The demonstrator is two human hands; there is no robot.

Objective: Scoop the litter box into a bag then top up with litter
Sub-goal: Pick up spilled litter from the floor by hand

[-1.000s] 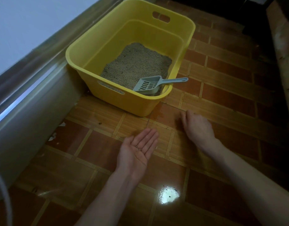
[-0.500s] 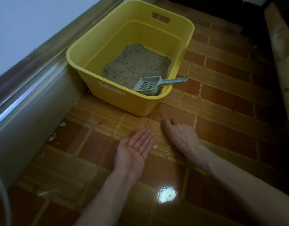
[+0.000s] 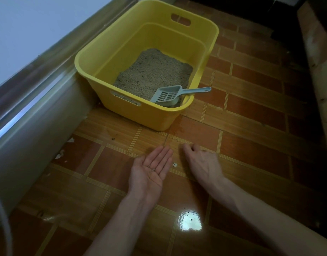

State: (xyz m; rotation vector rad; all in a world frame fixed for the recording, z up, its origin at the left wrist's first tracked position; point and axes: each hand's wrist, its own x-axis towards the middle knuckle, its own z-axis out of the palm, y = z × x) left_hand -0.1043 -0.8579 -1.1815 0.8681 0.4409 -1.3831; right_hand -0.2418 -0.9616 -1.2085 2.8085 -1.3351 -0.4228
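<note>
Looking down from the head camera, I am seeing the bright glare patch (image 3: 190, 221) at the bottom centre of the frame, on the glossy tiled floor (image 3: 251, 111). Just above it, my left hand (image 3: 151, 169) is lying palm up with its fingers straight and close together, and a few dark grains (image 3: 151, 168) are sitting in the palm; I am judging these to be stray litter picked off the floor. To its right, my right hand (image 3: 200, 160) is resting knuckles up on the tiles with the fingers curled under; I cannot tell whether they are pinching anything. A small white crumb (image 3: 175, 165) is lying on the floor between the two hands.

Further up, in the middle of the frame, the yellow litter box (image 3: 136, 111) is standing against the metal threshold (image 3: 35, 100) that is running along the left side. Litter (image 3: 153, 72) is covering its bottom in a shallow, fairly even layer. The grey scoop (image 3: 166, 97) is lying inside at the near right corner, its handle sticking out over the rim, and neither hand is touching it.

I am seeing no bag and no litter supply anywhere in view. So I am judging that this is floor tidying around the box, and whether the scooping and the top-up are finished or yet to come is not showing here.
</note>
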